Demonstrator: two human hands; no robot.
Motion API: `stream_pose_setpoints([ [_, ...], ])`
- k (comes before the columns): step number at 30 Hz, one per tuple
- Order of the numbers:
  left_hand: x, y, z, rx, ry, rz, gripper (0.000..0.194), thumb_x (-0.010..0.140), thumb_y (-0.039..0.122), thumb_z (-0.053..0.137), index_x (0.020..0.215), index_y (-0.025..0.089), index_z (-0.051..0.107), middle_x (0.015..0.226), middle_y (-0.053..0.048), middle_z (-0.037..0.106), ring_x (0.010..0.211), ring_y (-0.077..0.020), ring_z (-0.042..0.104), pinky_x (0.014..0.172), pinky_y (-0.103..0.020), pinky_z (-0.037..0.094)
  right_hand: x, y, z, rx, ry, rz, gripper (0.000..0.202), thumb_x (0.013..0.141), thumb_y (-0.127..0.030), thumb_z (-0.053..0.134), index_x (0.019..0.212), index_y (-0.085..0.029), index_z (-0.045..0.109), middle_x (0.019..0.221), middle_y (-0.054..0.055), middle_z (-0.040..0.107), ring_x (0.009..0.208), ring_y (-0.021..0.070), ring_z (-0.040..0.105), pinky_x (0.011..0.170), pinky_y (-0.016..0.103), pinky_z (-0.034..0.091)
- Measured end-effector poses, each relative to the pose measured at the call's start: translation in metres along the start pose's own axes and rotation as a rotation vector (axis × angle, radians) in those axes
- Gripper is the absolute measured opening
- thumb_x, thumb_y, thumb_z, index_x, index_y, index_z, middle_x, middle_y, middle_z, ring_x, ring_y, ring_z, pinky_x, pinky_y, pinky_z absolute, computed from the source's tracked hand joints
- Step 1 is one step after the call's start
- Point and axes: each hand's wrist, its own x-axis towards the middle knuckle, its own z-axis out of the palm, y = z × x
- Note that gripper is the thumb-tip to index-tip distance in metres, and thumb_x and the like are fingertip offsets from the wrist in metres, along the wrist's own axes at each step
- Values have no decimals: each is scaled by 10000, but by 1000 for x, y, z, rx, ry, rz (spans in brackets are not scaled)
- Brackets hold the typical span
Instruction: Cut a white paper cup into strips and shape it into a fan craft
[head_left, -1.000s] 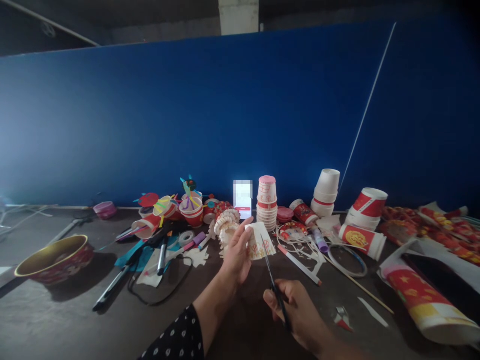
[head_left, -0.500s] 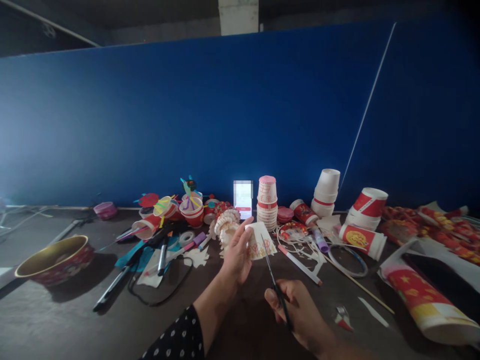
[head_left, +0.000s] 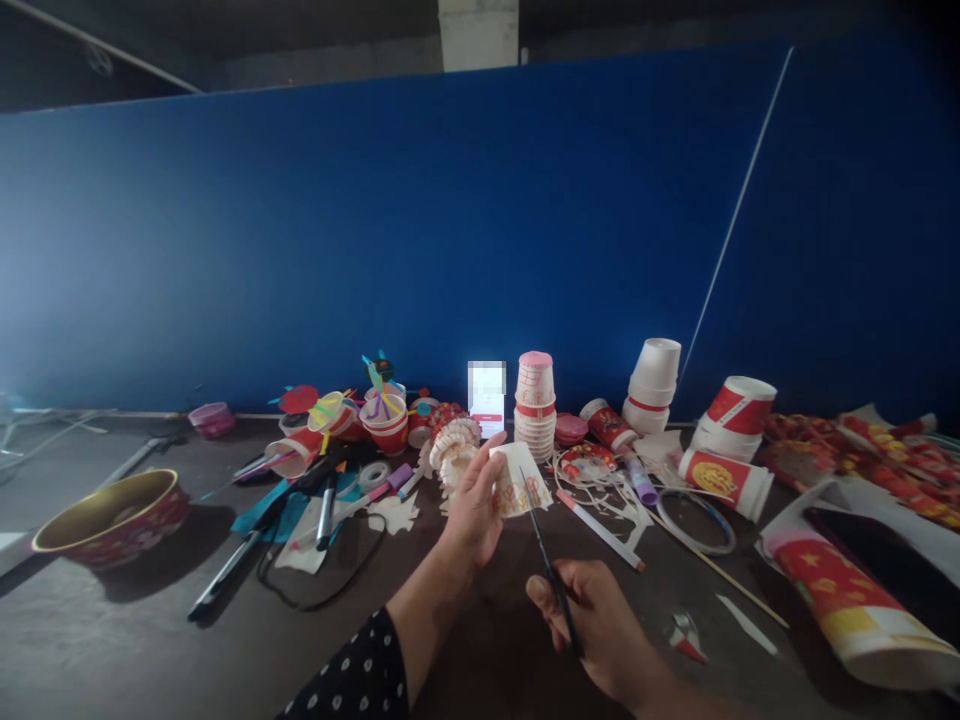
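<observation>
In front of me my left hand holds a white piece of paper with red and yellow drawing along its lower part, pinched at its left edge. My right hand is closed around the handles of dark-handled scissors. The scissor blades point up and away, and their tips lie over the paper. Whether the blades are parted is hard to see. Behind the paper stands a stack of white cups with a pink top, and a ruffled white paper piece is just left of it.
A lit phone screen stands upright at the back. A red and gold bowl is at left. Markers, a clear ring and a thin stick lie right of my hands. A large red cup lies on its side at right.
Almost nothing differs. The scissors and my right hand have shifted very slightly up and to the left; the paper stays in my left hand.
</observation>
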Motion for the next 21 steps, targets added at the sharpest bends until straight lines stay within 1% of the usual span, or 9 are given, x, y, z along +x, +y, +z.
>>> stream_pose_setpoints([
  [3,0,1,1,2,-6,3,599,711,339,681,1260,237,464,973,-66,662,867,-208,634,759,-320,513,0,-1,1,-1,-12,8,544,709,-664,523,477,-186,405,407,-43,406,401,74,350,415,209,244],
  [7,0,0,1,6,-4,3,580,716,340,677,1247,226,472,940,-60,664,864,-203,633,767,-315,509,0,-1,3,24,4,19,525,699,-651,541,488,-194,394,405,-51,395,399,74,349,413,211,244],
  [11,1,0,0,-4,7,-1,574,729,323,664,1255,218,459,919,-58,664,850,-204,635,760,-319,511,0,-1,3,-26,27,52,527,684,-654,549,479,-192,400,391,-52,399,392,73,351,411,210,246],
  [15,1,-3,0,-1,-15,1,547,742,320,648,1249,229,462,947,-63,664,862,-214,633,743,-317,514,1,-2,0,-70,28,21,524,703,-645,538,480,-184,428,412,-37,433,410,79,373,421,208,264],
  [21,-3,-6,3,21,-36,-24,475,741,302,639,1191,223,509,1010,-68,658,880,-225,627,723,-307,513,1,-2,-2,-14,16,-3,532,685,-666,542,487,-184,432,423,-37,427,422,80,356,428,209,260],
])
